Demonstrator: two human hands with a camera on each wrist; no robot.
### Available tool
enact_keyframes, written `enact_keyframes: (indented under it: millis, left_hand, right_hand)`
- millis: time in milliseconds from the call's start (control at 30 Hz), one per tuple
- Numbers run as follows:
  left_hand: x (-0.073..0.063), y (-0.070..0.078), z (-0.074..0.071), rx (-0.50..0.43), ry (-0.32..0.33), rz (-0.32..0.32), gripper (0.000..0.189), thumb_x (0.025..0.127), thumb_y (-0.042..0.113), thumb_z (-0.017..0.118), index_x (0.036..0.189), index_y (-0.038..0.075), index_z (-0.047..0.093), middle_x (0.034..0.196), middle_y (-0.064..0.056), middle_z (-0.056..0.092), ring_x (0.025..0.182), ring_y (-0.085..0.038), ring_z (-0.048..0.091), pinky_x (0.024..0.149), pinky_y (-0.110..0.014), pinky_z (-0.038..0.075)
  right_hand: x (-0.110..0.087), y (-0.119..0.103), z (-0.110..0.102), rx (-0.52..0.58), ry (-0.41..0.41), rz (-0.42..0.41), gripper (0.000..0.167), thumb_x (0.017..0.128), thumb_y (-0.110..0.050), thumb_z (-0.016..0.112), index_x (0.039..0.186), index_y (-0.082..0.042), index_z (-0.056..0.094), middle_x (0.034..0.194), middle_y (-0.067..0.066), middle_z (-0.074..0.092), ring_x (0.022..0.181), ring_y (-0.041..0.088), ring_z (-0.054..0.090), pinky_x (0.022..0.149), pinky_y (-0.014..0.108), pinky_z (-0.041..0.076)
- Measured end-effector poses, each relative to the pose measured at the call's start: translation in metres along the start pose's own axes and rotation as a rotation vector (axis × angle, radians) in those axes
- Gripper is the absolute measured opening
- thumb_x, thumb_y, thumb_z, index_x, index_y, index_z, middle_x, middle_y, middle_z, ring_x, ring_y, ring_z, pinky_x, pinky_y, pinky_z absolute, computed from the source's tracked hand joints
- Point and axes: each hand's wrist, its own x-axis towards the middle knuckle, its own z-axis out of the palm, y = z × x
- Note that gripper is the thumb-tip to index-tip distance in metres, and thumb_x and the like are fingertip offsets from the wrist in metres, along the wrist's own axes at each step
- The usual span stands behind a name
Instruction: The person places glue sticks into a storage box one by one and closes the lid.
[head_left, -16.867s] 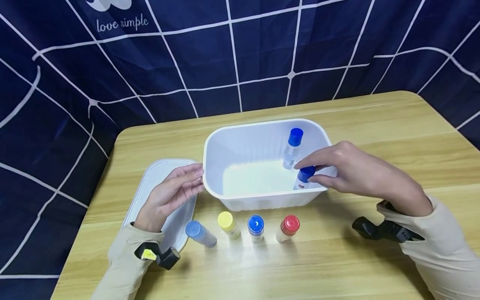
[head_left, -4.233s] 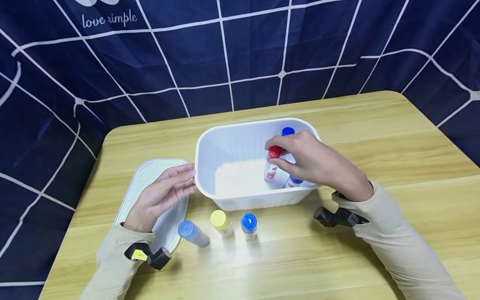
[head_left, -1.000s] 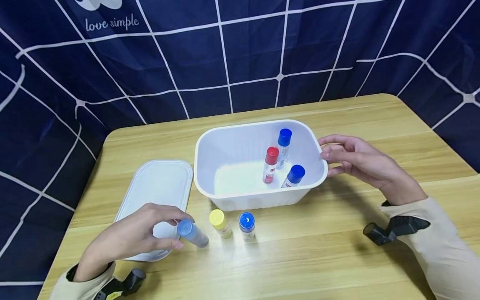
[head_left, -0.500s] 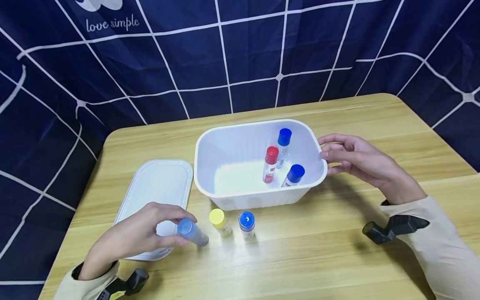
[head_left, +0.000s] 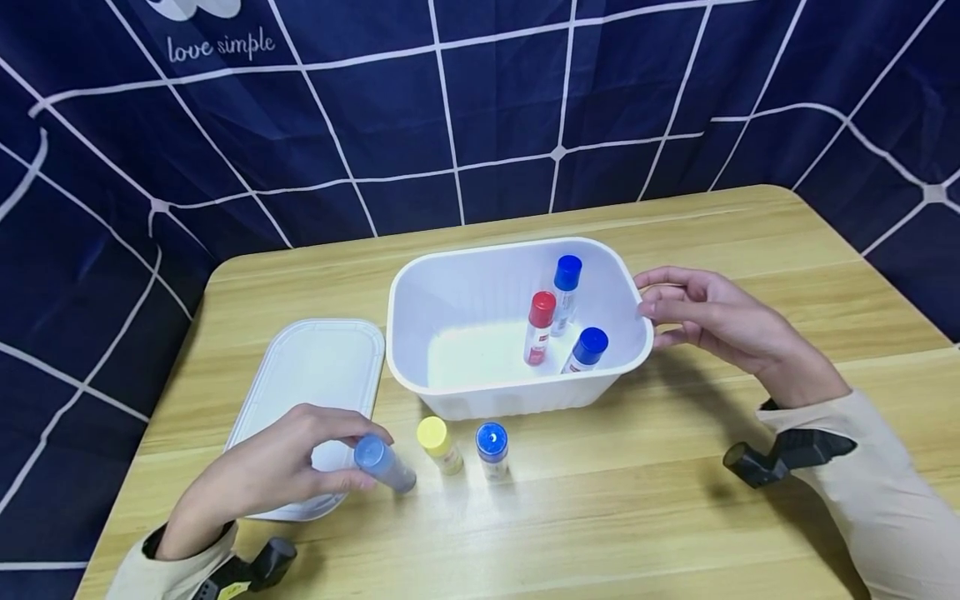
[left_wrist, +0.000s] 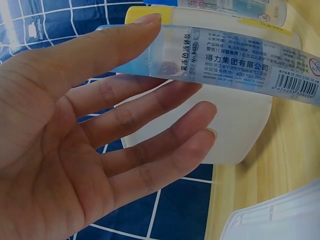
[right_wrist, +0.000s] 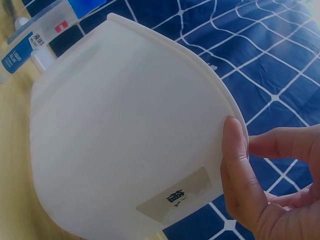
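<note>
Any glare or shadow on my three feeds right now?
Head: floor of the white bin washed out, soft shadow on the table below the right hand; left wrist: left hand dim, larger print on the light blue bottle sharp; right wrist: glare in the top right corner.

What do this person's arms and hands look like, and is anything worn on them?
The left hand and right hand are gloveless. Both arms wear beige fabric: a left sleeve and a right sleeve. Each wrist carries a small, black, plastic-looking camera with a stubby cylindrical end, left camera and right camera. The left one has a yellow label. No cables show.
</note>
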Motion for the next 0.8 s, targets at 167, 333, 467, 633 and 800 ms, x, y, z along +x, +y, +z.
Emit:
enact_keyframes:
  millis: [167,333,467,633,800]
  left_hand:
    - [0.0,-0.001,0.001,-0.007,0.003,0.008,0.026,0.085,0.021,0.076,0.108,0.014,0.068,0.099,0.011,0.067,0.084,-0.001,0.06,0.071,-0.026,0.056]
    - [0.0,-0.002,0.002,-0.017,-0.009,0.002,0.028,0.082,0.016,0.078,0.108,0.011,0.068,0.1,0.01,0.068,0.084,-0.002,0.06,0.072,-0.027,0.057]
    - [0.001,-0.003,0.002,-0.03,-0.022,-0.012,0.03,0.081,0.014,0.078,0.109,0.01,0.068,0.1,0.009,0.068,0.083,-0.002,0.06,0.071,-0.028,0.057]
    - [0.002,-0.006,0.004,-0.058,-0.036,-0.012,0.029,0.081,0.013,0.078,0.108,0.013,0.068,0.099,0.01,0.069,0.085,-0.002,0.061,0.073,-0.026,0.057]
    - [0.005,-0.011,0.006,-0.08,-0.037,0.011,0.028,0.081,0.017,0.079,0.107,0.01,0.07,0.1,0.007,0.071,0.088,-0.003,0.064,0.075,-0.024,0.057]
  right_hand:
    - [0.0,0.0,0.0,-0.001,0.003,-0.001,0.028,0.097,0.011,0.043,0.119,0.0,0.056,0.103,0.01,0.067,0.087,0.019,0.067,0.071,0.032,0.061]
    - [0.0,0.0,0.001,-0.005,0.004,0.0,0.028,0.097,0.011,0.043,0.119,0.0,0.056,0.103,0.01,0.067,0.087,0.019,0.068,0.071,0.032,0.061]
    - [0.0,0.0,0.002,-0.01,0.014,0.007,0.028,0.097,0.011,0.043,0.119,0.0,0.056,0.103,0.01,0.066,0.086,0.019,0.068,0.071,0.032,0.061]
    - [0.0,0.0,0.002,-0.009,0.011,0.006,0.028,0.097,0.011,0.043,0.118,0.0,0.056,0.102,0.01,0.066,0.086,0.019,0.068,0.071,0.032,0.061]
    - [0.0,-0.001,0.001,-0.005,0.007,0.0,0.028,0.097,0.011,0.042,0.118,0.0,0.056,0.102,0.01,0.066,0.086,0.019,0.068,0.071,0.032,0.061]
